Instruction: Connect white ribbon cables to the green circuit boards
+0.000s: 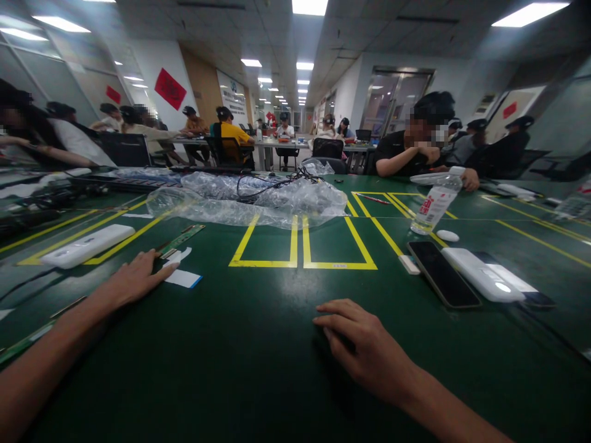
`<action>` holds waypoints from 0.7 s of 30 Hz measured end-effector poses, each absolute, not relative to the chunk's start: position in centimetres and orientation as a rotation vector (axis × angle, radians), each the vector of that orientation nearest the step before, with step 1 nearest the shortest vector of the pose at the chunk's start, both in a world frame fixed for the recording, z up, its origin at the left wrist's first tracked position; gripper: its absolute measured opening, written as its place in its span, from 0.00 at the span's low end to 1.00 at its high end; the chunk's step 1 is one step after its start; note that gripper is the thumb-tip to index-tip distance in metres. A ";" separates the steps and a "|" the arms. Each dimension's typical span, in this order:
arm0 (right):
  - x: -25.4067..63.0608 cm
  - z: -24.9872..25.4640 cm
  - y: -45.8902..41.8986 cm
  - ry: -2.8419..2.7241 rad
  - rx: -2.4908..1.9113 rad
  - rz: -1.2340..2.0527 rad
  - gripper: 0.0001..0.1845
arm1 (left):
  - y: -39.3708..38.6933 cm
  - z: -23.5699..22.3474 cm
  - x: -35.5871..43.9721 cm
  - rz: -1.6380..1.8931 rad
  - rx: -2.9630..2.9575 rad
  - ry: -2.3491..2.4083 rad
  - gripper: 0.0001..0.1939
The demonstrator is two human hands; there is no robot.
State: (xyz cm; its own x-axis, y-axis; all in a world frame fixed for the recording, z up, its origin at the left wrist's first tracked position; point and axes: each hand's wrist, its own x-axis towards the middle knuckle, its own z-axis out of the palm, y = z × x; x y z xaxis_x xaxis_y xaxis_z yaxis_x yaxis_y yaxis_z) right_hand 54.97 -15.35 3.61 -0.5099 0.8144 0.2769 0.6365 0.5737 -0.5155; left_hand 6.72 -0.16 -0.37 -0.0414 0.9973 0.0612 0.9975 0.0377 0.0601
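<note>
My left hand (pixel 136 277) reaches over the left part of the green table, fingers stretched and thumb apart. Its fingertips are at the near end of a narrow green circuit board (pixel 187 237); I cannot tell whether they touch it. Beside the thumb lies a white flat ribbon cable (pixel 183 279) with a blue end. Another long circuit board (pixel 28 344) is partly hidden behind my left forearm. My right hand (pixel 362 338) hovers over or rests on the table near the middle, loosely bent, fingers parted and holding nothing.
Crumpled clear plastic wrap (pixel 277 200) with black cables lies across the table. A white power bank (pixel 87 246) is at left. At right are a phone (pixel 443 274), another white power bank (pixel 482 274) and a water bottle (pixel 434 206). Yellow tape (pixel 339 266) marks the table. A person (pixel 415 138) sits opposite.
</note>
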 end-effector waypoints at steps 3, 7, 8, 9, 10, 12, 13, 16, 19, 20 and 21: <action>54.9 3.6 -15.2 -2.295 -1.194 0.508 0.16 | -0.3 0.0 6.9 -0.071 -2.196 -2.340 0.42; 54.9 3.6 -15.2 -2.274 -1.203 0.509 0.16 | -0.5 0.3 7.3 -0.048 -2.194 -2.376 0.46; 54.9 3.7 -15.2 -2.273 -1.205 0.506 0.16 | -0.6 0.4 7.4 -0.047 -2.190 -2.380 0.47; 55.0 3.7 -15.2 -2.273 -1.209 0.504 0.16 | -0.6 0.5 7.4 -0.049 -2.185 -2.380 0.48; 55.0 3.7 -15.2 -2.273 -1.211 0.504 0.16 | -0.6 0.7 7.5 -0.055 -2.176 -2.381 0.49; 55.0 3.7 -15.1 -2.273 -1.214 0.503 0.16 | -0.9 0.9 8.3 -0.071 -2.159 -2.351 0.51; 55.0 3.7 -15.1 -2.272 -1.218 0.502 0.16 | -1.2 1.0 9.3 -0.082 -2.174 -2.305 0.52; 55.1 3.6 -14.9 -2.267 -1.229 0.504 0.16 | -3.0 0.9 14.5 -0.093 -2.366 -2.048 0.54; 55.1 3.5 -14.8 -2.266 -1.231 0.505 0.16 | -6.3 0.6 21.8 -0.106 -2.691 -1.666 0.57; 55.0 3.4 -14.8 -2.270 -1.231 0.504 0.16 | -7.5 0.6 24.1 -0.136 -2.783 -1.532 0.58; 54.9 3.3 -14.8 -2.279 -1.235 0.503 0.17 | -8.6 0.6 26.0 -0.149 -2.862 -1.419 0.58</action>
State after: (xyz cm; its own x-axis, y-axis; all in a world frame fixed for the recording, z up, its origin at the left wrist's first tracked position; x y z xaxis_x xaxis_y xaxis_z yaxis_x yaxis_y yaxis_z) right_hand 54.93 -14.84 3.34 -0.4663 0.8493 0.2477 0.6663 0.5213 -0.5332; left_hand 25.98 -8.55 0.60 0.6021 0.7963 0.0584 0.7910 -0.6049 0.0914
